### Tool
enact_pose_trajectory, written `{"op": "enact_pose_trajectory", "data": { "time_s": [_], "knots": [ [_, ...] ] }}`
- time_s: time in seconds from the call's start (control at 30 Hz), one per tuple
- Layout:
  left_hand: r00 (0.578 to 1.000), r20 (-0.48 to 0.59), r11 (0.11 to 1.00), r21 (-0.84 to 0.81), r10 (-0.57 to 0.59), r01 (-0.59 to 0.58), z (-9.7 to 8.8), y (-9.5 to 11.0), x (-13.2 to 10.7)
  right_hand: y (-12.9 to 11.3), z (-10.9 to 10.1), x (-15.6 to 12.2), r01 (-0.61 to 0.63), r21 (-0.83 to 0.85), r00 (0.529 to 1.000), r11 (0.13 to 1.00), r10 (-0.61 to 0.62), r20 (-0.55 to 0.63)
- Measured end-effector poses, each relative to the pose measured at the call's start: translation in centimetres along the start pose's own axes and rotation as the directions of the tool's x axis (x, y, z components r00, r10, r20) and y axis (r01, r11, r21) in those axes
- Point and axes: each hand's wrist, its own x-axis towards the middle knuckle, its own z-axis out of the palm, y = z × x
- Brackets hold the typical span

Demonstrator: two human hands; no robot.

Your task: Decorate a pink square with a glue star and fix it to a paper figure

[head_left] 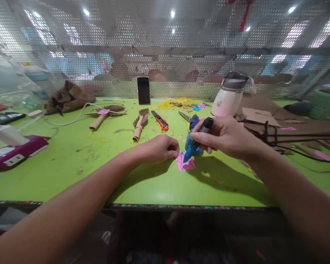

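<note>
My right hand (225,137) is closed around a blue hot glue gun (194,145), its nozzle tipped down onto a small pink paper piece (185,164) on the green table (143,183). My left hand (161,147) is curled in a loose fist, its fingertips pinching or pressing the left edge of that pink piece. Both forearms reach in from the near edge.
Two brown paper-roll crafts (139,126) (103,116), an orange utility knife (161,121), scissors (184,116), a standing phone (143,90), a white jug (228,96), yellow scraps, a brown cloth (68,97), a pink box (15,151) at left, cardboard and sticks (286,134) at right. A perforated metal screen backs the table.
</note>
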Motion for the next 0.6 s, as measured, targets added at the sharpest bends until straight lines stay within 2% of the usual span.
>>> {"op": "enact_pose_trajectory", "data": {
  "time_s": [0.27,0.6],
  "knots": [
    [1.000,-0.003,0.991,0.137,0.013,-0.012,0.33,0.34,-0.14,0.48,0.21,0.19,0.002,-0.026,0.998,1.000,-0.004,-0.056],
    [0.998,-0.035,0.983,0.177,0.059,-0.051,0.73,0.15,-0.16,0.61,0.45,0.22,-0.021,-0.059,1.000,0.998,0.019,-0.021]
  ]
}}
